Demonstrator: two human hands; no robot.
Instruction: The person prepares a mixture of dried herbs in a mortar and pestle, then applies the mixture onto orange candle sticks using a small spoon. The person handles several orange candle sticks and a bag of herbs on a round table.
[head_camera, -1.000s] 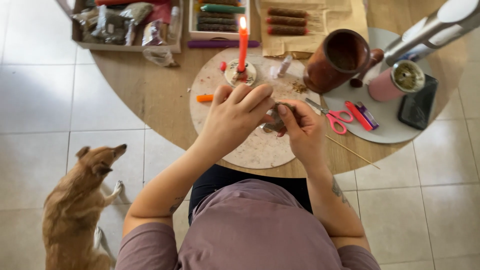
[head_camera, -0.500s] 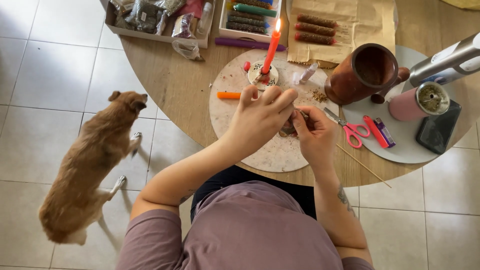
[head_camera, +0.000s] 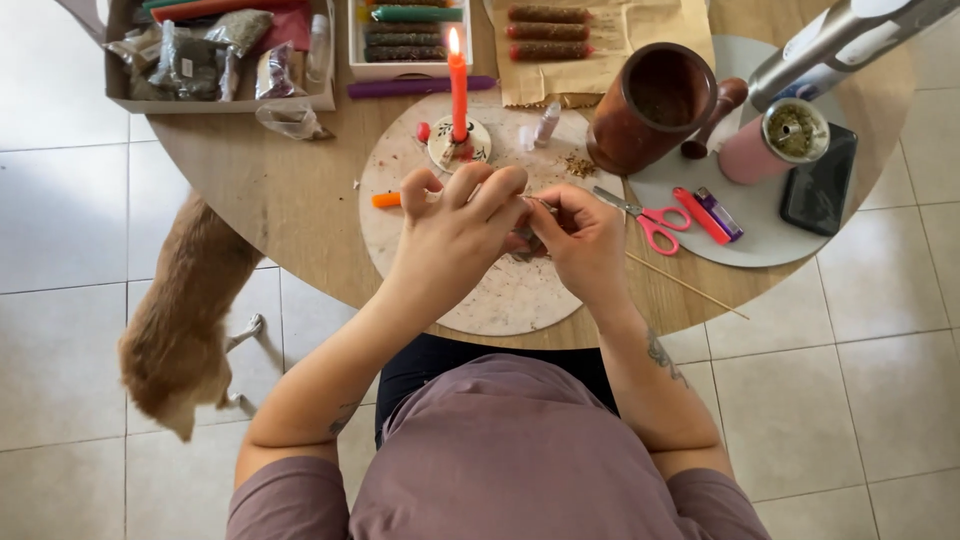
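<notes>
My left hand (head_camera: 455, 225) and my right hand (head_camera: 580, 240) meet over a round speckled board (head_camera: 500, 295) on a round wooden table (head_camera: 290, 200). Both hands pinch a small dark bundle (head_camera: 528, 240) between the fingertips; most of it is hidden by the fingers. Just beyond the hands a lit red candle (head_camera: 458, 85) stands upright in a small white holder (head_camera: 460, 145). An orange stub (head_camera: 386, 200) lies on the board by my left hand.
A brown mortar (head_camera: 650, 105) with a pestle, red-handled scissors (head_camera: 645, 218), a thin wooden stick (head_camera: 685, 285), two lighters and a dark phone (head_camera: 818, 180) lie to the right. Boxes of bags and coloured candles sit at the back. A tan dog (head_camera: 185, 320) stands at the table's left.
The dog has walked forward, its head now under the table's edge. My hands stay together over the board, fingers shifting on the small bundle.
</notes>
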